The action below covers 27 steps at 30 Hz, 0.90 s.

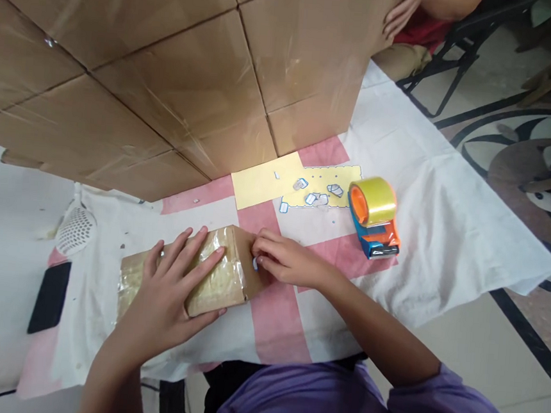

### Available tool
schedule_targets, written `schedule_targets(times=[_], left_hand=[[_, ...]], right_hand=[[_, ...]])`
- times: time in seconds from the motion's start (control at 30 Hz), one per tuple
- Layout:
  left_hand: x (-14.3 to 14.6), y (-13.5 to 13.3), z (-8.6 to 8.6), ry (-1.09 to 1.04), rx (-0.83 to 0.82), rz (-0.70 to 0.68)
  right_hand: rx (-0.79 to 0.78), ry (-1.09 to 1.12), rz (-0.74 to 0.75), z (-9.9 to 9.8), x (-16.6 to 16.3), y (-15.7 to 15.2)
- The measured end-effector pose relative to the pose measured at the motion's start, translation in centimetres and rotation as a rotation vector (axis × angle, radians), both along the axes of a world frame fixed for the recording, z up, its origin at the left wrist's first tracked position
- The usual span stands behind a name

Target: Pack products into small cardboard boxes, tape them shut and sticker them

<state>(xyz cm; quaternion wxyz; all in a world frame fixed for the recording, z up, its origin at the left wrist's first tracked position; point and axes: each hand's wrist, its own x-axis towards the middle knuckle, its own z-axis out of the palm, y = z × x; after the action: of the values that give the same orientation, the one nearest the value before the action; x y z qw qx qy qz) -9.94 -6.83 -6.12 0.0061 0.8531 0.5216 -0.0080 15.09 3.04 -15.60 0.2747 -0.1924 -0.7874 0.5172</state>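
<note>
A small cardboard box (pixel 223 279) wrapped in clear tape lies on the cloth-covered table (pixel 445 247). My left hand (pixel 171 294) rests flat on top of it, fingers spread, pressing it down. My right hand (pixel 283 262) is at the box's right end, fingertips pinched on a small blue-edged sticker (pixel 255 264) against the box's side. A yellow backing sheet (pixel 297 183) with a few more stickers lies just beyond the box.
An orange and blue tape dispenser (pixel 375 218) with a clear roll sits right of the sheet. Large taped cardboard cartons (pixel 172 62) fill the back. A black phone (pixel 49 296) lies at the left. Another person's hand (pixel 401 8) rests on the cartons, top right.
</note>
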Motion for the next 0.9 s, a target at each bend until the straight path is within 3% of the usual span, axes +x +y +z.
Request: schedule_targets(times=[0.47,0.9], left_hand=[[-1.3,0.3,-2.5,0.064,0.229,-0.096],[-2.2,0.3,-4.1,0.061,0.276,-0.073]], right_hand=[[0.016,-0.023,-0.073,-0.2,-0.2,-0.4],[-0.007,-0.032,-0.109,-0.1,-0.3,-0.9]])
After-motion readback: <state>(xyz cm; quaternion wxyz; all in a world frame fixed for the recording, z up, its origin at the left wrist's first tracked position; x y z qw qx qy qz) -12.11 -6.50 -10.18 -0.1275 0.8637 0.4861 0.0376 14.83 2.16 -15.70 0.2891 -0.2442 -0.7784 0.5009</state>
